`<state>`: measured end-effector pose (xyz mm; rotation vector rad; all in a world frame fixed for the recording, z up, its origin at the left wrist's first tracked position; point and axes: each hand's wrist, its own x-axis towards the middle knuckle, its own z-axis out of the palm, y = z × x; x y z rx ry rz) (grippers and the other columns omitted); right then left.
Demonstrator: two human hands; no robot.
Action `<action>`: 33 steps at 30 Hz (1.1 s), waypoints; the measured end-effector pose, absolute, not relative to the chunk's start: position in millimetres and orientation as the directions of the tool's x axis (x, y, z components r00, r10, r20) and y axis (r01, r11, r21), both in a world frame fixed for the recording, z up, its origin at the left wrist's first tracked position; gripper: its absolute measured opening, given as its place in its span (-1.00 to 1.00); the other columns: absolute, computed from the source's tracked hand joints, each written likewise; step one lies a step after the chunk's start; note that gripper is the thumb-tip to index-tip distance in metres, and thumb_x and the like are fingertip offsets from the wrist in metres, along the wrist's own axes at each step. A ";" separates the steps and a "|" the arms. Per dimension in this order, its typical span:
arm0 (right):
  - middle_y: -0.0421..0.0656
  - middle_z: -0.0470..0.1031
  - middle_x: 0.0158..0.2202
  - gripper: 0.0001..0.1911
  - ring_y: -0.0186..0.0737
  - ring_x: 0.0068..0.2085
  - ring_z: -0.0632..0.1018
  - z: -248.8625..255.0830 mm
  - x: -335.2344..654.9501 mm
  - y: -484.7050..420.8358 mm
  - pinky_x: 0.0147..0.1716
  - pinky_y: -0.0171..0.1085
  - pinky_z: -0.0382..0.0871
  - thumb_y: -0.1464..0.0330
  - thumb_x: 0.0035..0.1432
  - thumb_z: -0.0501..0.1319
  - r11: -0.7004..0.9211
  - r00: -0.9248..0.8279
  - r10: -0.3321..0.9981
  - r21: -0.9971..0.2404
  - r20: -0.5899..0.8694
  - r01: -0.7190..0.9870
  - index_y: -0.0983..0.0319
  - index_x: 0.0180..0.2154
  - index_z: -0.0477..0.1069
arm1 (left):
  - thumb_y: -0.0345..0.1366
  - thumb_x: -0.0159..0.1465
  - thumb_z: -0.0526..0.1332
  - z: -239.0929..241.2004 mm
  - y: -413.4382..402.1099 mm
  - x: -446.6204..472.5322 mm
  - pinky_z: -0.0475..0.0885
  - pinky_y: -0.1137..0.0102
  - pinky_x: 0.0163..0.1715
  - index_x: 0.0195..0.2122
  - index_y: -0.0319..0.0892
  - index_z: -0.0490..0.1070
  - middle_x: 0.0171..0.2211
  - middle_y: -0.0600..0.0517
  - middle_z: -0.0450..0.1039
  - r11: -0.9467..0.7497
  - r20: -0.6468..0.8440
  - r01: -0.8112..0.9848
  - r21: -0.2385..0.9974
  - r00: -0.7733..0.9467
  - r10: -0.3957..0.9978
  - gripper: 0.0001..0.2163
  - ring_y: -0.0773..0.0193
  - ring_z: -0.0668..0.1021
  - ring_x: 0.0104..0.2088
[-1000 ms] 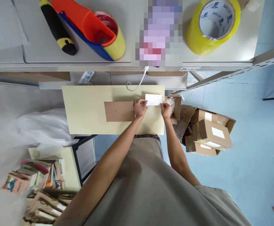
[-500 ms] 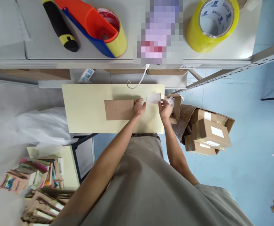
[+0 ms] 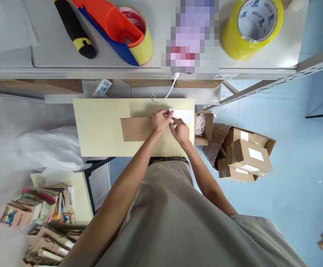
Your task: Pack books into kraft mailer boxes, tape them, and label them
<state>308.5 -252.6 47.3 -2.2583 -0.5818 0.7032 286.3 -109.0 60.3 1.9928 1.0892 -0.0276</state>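
A white paper label [image 3: 183, 115] is at the right end of the pale yellow table [image 3: 100, 111]. My left hand [image 3: 160, 121] is closed, its thumb and fingers pinching the label's left end. Just below and to the right, my right hand [image 3: 180, 132] has its thumb and fingertips drawn together at the label's lower left corner, close to the left fingertips. The fine contact between the fingertips is too small to make out. A flat brown cardboard parcel [image 3: 135, 129] lies on the table, its right end hidden under my left hand and wrist.
A small open carton [image 3: 206, 128] with white scraps stands at the table's right edge, beside stacked brown boxes [image 3: 249, 155]. On the shelf above are a tape dispenser [image 3: 122, 33], a yellow tape roll [image 3: 250, 40], a black-and-yellow cutter [image 3: 75, 29] and a white cable [image 3: 168, 92].
The label has shifted slightly right. My right hand has moved left from the label's right end to its left corner, and my left hand has moved slightly left and up onto the label.
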 end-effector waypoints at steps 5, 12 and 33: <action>-0.05 0.70 0.07 -0.64 -0.15 -0.16 0.73 26.8 323.9 -236.6 -0.01 -0.27 0.54 0.16 0.60 0.13 -0.632 0.752 0.571 -0.762 -0.330 0.145 0.15 0.12 0.63 | -0.24 0.40 0.35 60.3 -82.4 286.7 0.61 0.37 -0.16 -0.18 -0.18 0.69 -0.15 -0.08 0.76 -0.205 -0.447 0.751 0.628 0.563 0.695 -0.85 0.07 0.76 -0.15; -0.15 0.61 -0.54 -0.50 -0.25 -0.57 0.61 -21.5 374.5 -198.1 -0.33 -0.31 0.56 0.16 0.56 0.23 -0.676 0.657 0.301 -0.641 -0.691 -0.364 0.20 -0.46 0.51 | -0.13 0.47 0.32 54.1 -75.8 276.5 0.57 0.38 -0.39 -0.10 -0.21 0.68 -0.21 -0.11 0.73 -0.021 -0.522 0.749 0.662 0.481 0.705 -0.75 0.19 0.69 -0.45; -0.25 0.48 -0.69 -0.40 -0.31 -0.68 0.57 -50.8 375.2 -193.7 -0.49 -0.40 0.52 0.12 0.51 0.32 -0.607 0.604 0.221 -0.593 -0.766 -0.530 0.17 -0.60 0.42 | -0.26 0.42 0.31 53.2 -27.9 291.2 0.56 0.21 0.01 -0.20 -0.12 0.71 -0.14 -0.15 0.76 -0.490 -0.439 0.774 0.401 0.632 0.638 -0.85 -0.05 0.74 -0.11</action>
